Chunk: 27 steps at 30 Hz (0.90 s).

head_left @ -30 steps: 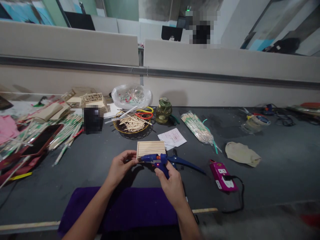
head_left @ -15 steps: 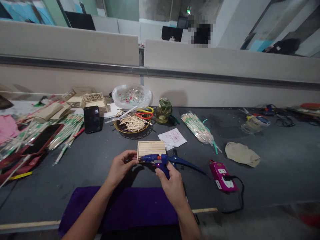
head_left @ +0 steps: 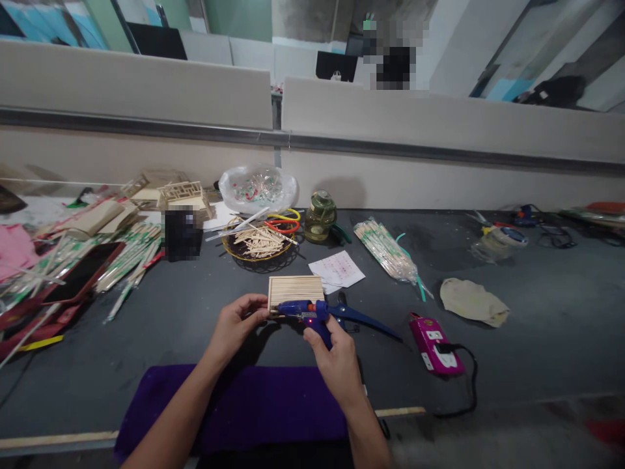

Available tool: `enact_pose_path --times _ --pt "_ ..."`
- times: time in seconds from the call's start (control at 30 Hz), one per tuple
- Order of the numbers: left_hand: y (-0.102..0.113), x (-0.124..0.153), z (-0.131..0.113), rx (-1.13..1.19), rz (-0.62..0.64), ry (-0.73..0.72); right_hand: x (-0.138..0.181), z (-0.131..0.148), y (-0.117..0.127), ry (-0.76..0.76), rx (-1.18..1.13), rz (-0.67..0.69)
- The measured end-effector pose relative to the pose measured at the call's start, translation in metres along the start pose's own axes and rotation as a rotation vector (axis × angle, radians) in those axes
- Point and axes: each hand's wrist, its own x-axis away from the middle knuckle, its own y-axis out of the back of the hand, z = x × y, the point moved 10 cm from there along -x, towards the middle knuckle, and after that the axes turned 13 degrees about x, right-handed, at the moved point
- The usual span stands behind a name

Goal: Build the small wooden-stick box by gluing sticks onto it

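A small panel of pale wooden sticks [head_left: 295, 287] is pinched at its left edge by my left hand [head_left: 240, 324]. My right hand [head_left: 338, 355] grips a blue glue gun [head_left: 312, 314], its nozzle pointing left along the panel's near edge, close to my left fingertips. The gun hides part of that edge, and a small red light glows on its body. Just right of the gun lies a blue-handled cutting tool [head_left: 366, 320] on the dark table. Whether glue is coming out is too small to tell.
Behind the panel stand a basket of short sticks [head_left: 263, 244], a green glass jar [head_left: 319, 218] and paper slips [head_left: 339, 268]. Bagged sticks [head_left: 385, 247], a cloth [head_left: 473, 301] and a pink power strip [head_left: 434, 345] lie right. Stick bundles [head_left: 129, 254] crowd the left; a purple cloth [head_left: 234, 410] lies in front.
The glue gun's nozzle and my left fingertips have shifted very slightly. Both hands keep the same holds, and the panel stays in place.
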Motion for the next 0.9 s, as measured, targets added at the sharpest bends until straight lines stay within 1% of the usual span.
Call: enact_pose_path --times 0.27,0.5,0.77,0.9 --pt "0.0005 -0.0003 -0.0006 0.0 -0.01 -0.001 0.0004 -0.0015 0.0001 -0.002 0.024 -0.002" --pt "0.0 0.0003 -0.0005 0.019 -0.014 0.003 0.0009 0.0035 0.0037 0.03 0.059 -0.025" --pt "0.0002 -0.0013 0.003 0.017 0.008 0.002 0.0005 -0.0004 -0.0004 -0.007 0.038 0.002" --pt "0.0012 -0.0018 0.0032 0.005 0.009 -0.008 0.0011 0.0034 0.0023 0.022 0.068 -0.016"
